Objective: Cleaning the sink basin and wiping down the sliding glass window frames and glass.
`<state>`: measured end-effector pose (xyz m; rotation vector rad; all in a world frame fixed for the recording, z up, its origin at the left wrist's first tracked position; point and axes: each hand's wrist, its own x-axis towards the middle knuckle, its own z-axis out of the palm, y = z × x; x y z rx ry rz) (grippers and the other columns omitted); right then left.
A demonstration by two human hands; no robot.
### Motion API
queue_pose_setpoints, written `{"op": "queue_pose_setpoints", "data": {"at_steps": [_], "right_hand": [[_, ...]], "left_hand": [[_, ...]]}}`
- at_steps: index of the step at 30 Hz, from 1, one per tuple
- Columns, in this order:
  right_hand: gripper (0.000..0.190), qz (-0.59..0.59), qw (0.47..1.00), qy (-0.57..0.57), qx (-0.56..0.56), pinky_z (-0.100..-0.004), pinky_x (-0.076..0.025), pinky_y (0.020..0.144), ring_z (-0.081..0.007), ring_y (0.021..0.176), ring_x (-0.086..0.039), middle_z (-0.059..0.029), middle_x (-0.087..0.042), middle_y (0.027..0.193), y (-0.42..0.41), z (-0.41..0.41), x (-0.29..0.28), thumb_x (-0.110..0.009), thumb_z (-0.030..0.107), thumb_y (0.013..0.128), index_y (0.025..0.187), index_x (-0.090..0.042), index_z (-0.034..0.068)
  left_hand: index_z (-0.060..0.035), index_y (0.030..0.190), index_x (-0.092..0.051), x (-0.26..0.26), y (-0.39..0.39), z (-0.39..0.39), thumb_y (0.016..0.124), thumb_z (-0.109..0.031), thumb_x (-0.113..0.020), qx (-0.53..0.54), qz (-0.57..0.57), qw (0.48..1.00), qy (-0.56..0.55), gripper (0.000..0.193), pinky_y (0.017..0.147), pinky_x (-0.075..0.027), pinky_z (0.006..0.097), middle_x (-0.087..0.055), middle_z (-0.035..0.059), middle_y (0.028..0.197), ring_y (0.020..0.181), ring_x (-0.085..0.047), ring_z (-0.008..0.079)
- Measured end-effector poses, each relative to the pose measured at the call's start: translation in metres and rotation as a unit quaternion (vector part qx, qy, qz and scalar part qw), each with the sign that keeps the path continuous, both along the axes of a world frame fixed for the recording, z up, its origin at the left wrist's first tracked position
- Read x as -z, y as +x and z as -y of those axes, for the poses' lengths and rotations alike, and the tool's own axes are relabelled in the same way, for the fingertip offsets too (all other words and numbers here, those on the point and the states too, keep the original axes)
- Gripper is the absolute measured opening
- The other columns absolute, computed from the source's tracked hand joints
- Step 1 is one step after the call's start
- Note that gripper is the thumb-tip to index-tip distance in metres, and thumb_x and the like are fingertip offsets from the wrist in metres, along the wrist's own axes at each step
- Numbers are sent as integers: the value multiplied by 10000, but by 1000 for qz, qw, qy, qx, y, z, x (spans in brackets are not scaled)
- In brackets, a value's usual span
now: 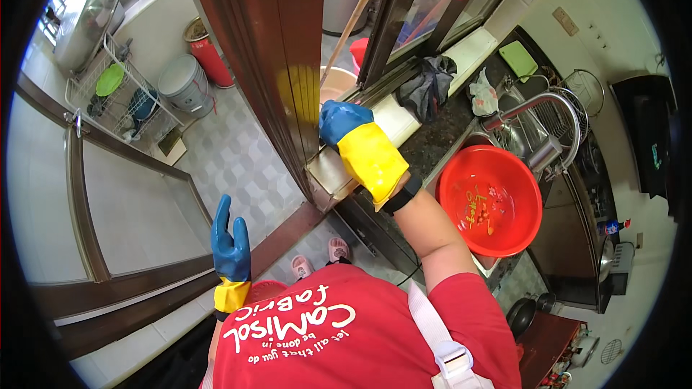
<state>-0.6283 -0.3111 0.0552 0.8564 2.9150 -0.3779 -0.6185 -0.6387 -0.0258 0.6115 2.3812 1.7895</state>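
My right hand [348, 129], in a blue and yellow rubber glove, is up against the edge of a brown door frame [254, 38]. Its fingers are curled, and what may lie under them is hidden. The frame's glossy face carries a yellow reflection beside the glove. My left hand [232, 248], gloved the same way, is raised at my side with fingers apart, holding nothing. Just beyond my right hand, a dark crumpled cloth or bag [430, 86] lies on the window sill [392, 119].
A red plastic basin [489, 200] sits at the sink beneath a curved faucet [567, 113]. The tiled floor [238, 151] continues through the doorway to a lidded bucket [186, 86] and wire rack [124, 92]. A glazed door [140, 210] stands left. A wooden pole [357, 16] leans beyond the frame.
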Motion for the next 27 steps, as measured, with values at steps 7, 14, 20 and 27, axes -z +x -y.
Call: {"op": "queue_pose_setpoints", "data": {"at_steps": [7,14,20,27], "right_hand": [[278,60,998,12,5,-445,-534,884,-355,1005,-687,-163,-718,1046,-3,-2,-2,-544,315,924,1026,-710,117],[215,-14,996,65,-54,-394,-569,825,-336,985,-702,-133,-723,1073,-14,-9,15,-582,164,919,1058,-736,109],[246,72,992,56,-86,-419,-540,907,-327,1043,-680,-133,-711,1102,-16,-18,-11,-609,240,887,1071,-743,147],[331,-93,976,-189,55,-332,-503,490,-176,468,-587,-107,-631,633,-2,-73,-7,-627,355,937,978,-682,31]], "left_hand": [[35,1405,-487,6,0,-1,959,-70,-537,-3,0,1000,-10,461,1143,-316,363,-507,186,1444,1356,-465,276],[30,1400,-495,2,2,-4,956,-76,-540,-9,-10,1000,-9,459,1146,-318,368,-514,190,1436,1354,-467,283],[21,1399,-502,3,6,-2,955,-70,-542,-22,-5,1000,-3,455,1141,-330,370,-523,187,1426,1345,-477,280],[19,1293,-588,-25,18,-32,1034,-81,-448,61,60,995,47,310,889,-536,306,-673,126,1192,1042,-671,196]]}}
